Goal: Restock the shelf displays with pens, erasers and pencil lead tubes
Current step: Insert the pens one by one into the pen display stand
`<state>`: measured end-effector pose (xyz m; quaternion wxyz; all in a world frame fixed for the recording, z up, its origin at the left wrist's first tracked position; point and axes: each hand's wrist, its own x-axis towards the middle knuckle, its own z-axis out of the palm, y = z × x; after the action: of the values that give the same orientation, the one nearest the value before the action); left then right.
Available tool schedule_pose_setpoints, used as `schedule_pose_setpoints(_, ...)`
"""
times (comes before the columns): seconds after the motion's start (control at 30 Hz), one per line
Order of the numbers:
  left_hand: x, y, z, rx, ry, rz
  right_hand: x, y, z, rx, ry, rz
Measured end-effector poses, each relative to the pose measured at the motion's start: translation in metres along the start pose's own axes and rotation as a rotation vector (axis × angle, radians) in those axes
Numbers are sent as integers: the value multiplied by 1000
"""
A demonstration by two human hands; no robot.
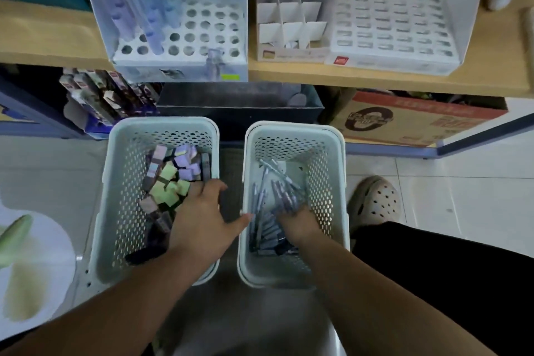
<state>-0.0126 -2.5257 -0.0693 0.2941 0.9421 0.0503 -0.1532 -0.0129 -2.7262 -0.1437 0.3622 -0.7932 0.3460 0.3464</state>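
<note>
Two pale perforated baskets stand on the floor before the shelf. The left basket (115,182) holds boxed erasers (169,182) in green, lilac and dark wrappers. My left hand (202,220) reaches into it, fingers down among the erasers at its right wall; what the fingers hold is hidden. The right basket (336,182) holds several grey-blue pens (271,191). My right hand (297,220) is buried in the pen pile, fingers curled around some pens. On the shelf stand a pen display with round holes (202,32), a white divider box (291,26) and a slotted tray (393,20).
The wooden shelf edge (375,78) runs across above the baskets. Below it sit a dark tray (239,101), packaged stock (101,95) and a cardboard box (404,118). My foot in a beige clog (375,199) stands right of the baskets. A white round object (34,263) lies at left.
</note>
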Motion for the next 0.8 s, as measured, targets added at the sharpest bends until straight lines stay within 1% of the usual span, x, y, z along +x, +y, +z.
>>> schedule_pose_setpoints(0.07,-1,-6,4,-7,-4,-31,6,7,12,-1,8,3)
schedule_pose_setpoints(0.17,-4,-9,8,-106,-15,-99,18,14,22,-12,70,-26)
schedule_pose_setpoints(0.27,-3,-10,10,-192,-17,-116,27,12,28,22,126,-54)
schedule_pose_setpoints(0.37,-2,-12,9,-219,-21,-112,34,6,29,61,126,-54)
schedule_pose_setpoints(0.47,-1,-13,9,-216,-24,-100,32,-5,25,167,120,-8)
schedule_pose_setpoints(0.57,-1,-14,10,-228,-17,-88,32,-15,20,162,97,1)
schedule_pose_setpoints(0.67,-1,-16,11,-241,-16,-83,35,-23,22,211,80,3)
schedule_pose_setpoints(0.8,1,-17,12,-249,-27,-77,35,-31,30,272,105,11)
